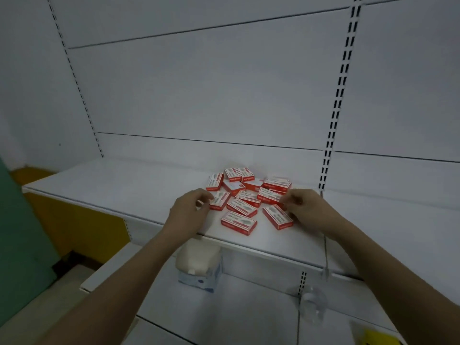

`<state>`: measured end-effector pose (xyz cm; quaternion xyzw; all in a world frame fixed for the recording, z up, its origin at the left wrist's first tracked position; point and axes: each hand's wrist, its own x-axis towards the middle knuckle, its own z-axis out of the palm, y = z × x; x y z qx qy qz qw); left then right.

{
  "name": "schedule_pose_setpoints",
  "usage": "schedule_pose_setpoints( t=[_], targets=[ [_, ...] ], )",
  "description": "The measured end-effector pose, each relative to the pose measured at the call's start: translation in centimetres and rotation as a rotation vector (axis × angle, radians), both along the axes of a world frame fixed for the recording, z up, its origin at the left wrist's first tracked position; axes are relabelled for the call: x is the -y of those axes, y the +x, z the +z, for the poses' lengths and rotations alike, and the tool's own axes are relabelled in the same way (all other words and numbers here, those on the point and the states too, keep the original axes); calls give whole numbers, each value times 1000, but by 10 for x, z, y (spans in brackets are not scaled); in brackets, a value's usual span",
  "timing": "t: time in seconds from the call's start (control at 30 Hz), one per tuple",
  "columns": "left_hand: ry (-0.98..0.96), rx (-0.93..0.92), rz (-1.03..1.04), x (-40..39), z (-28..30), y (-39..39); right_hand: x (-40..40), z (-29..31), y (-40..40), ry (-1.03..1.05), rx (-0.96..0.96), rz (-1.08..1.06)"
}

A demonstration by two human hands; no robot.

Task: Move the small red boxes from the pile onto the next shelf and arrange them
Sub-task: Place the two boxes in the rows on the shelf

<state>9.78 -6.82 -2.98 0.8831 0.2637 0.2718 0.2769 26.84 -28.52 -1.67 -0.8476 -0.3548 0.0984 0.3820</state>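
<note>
Several small red boxes with white labels lie in a loose pile (245, 192) on a white shelf (124, 185), towards its right end. My left hand (190, 210) is at the pile's left edge, fingers curled, fingertips touching a red box (220, 199). My right hand (302, 207) is at the pile's right edge, its curled fingers touching another red box (277, 216) lying near the shelf's front. Whether either hand truly grips a box is unclear. The neighbouring shelf section (398, 210) lies to the right, beyond the slotted upright.
A slotted upright (334, 113) divides the white back panel right of the pile. On the lower shelf sit a white packet atop a blue-white box (199, 265) and a clear plastic item (312, 302). Yellow and green surfaces stand at the left.
</note>
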Motion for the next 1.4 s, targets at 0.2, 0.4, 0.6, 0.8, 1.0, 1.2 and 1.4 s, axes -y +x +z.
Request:
schedule_pose_setpoints(
  t=[0.2, 0.4, 0.6, 0.8, 1.0, 1.2, 1.4],
  targets=[
    [-23, 70, -78, -40, 7, 18, -16, -3, -24, 100, -110, -131],
    [-87, 20, -216, -52, 13, 48, -28, -14, -45, 291, -187, -286],
    [-68, -67, -278, -44, 8, 75, -33, -18, -47, 304, -149, -339],
    [-55, -118, -301, -49, 7, 89, -38, -12, -33, 279, -192, -303],
    [-80, -138, -270, -51, 12, 97, -39, -11, -18, 305, -292, -256],
    [-154, 28, -254, -51, 10, 83, -37, -12, -18, 294, -279, -227],
    [-330, 234, -312, -65, 12, 55, -40, -11, -22, 226, -170, -207]
  ],
)
